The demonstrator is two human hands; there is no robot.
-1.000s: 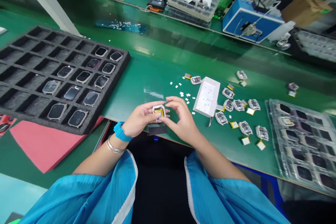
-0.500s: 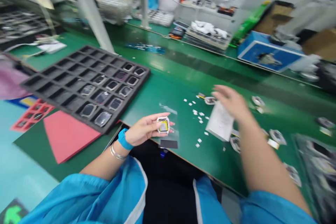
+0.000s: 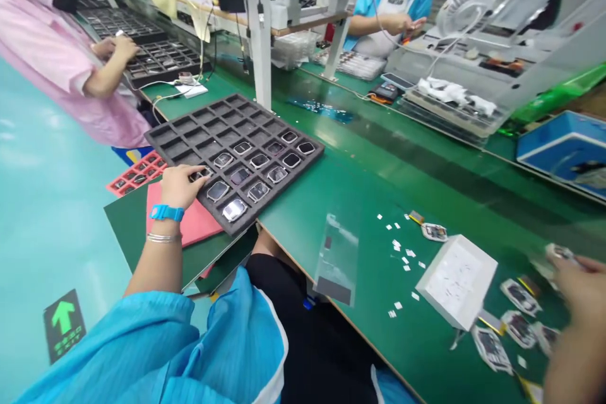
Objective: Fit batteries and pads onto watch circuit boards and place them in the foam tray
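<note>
My left hand (image 3: 180, 187), with a blue band on its wrist, reaches over the near-left side of the black foam tray (image 3: 230, 230). Its thumb and fingers pinch a watch case (image 3: 205, 172) at one of the compartments; the fingers partly hide it. Several other watch cases, such as a silver one (image 3: 235, 209), lie face up in the tray. At the far right, my right hand (image 3: 580, 290) is closed on another watch case (image 3: 562, 254), blurred by motion. Below it, opened watch cases (image 3: 519, 297) with yellow-taped batteries lie on the green table (image 3: 379, 353).
A white block (image 3: 457, 281) stands among small white pieces (image 3: 396, 245). A clear plastic bag (image 3: 338, 262) lies at the table edge. Beside the foam tray are a pink sheet (image 3: 201, 224) and a red tray (image 3: 137, 175). A pink-sleeved person (image 3: 71, 57) works at the left.
My left hand has moved left with the watch case from the table edge to the foam tray. My right hand has moved right, away from the white block, and now holds a watch case.
</note>
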